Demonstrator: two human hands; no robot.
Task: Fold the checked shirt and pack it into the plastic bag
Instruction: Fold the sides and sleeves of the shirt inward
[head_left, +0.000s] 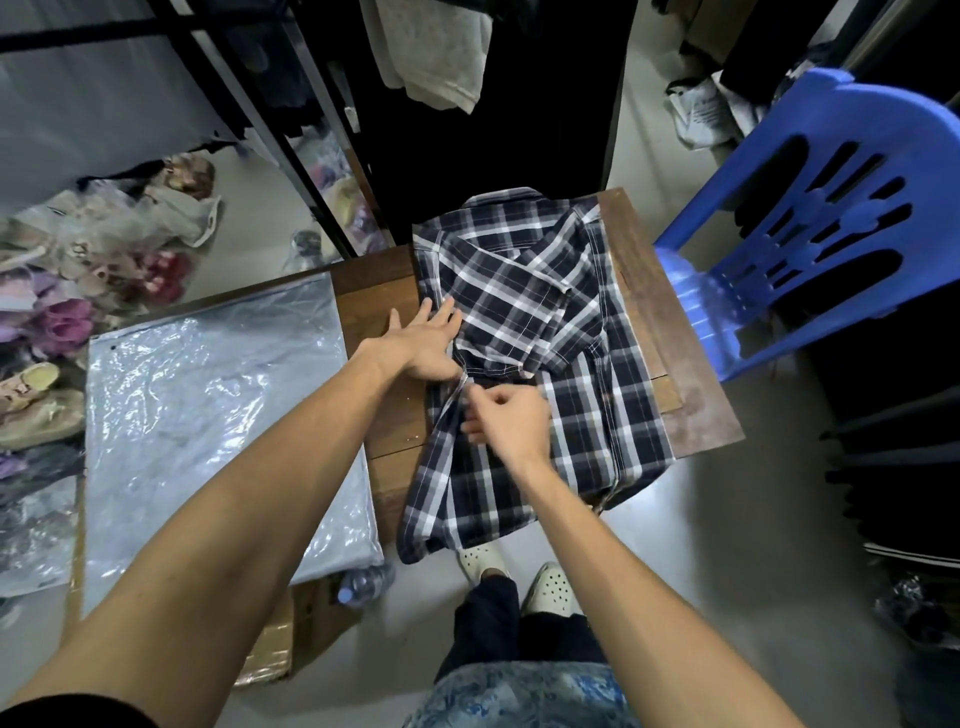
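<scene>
The checked shirt (587, 415), navy and white, lies back-up on a small wooden table (696, 395), sleeves folded across its back and its hem hanging over the near edge. My left hand (423, 340) rests flat with spread fingers on the shirt's left edge. Just below it, my right hand (506, 423) pinches the folded left side of the shirt between thumb and fingers. The clear plastic bag (208, 426) lies flat to the left, on a stack of similar bags.
A blue plastic chair (810, 218) stands at the table's right. Dark clothes hang behind the table. A pile of shoes (62, 312) lies on the floor at left. A water bottle (363, 582) and cardboard (275, 644) lie by the bag stack.
</scene>
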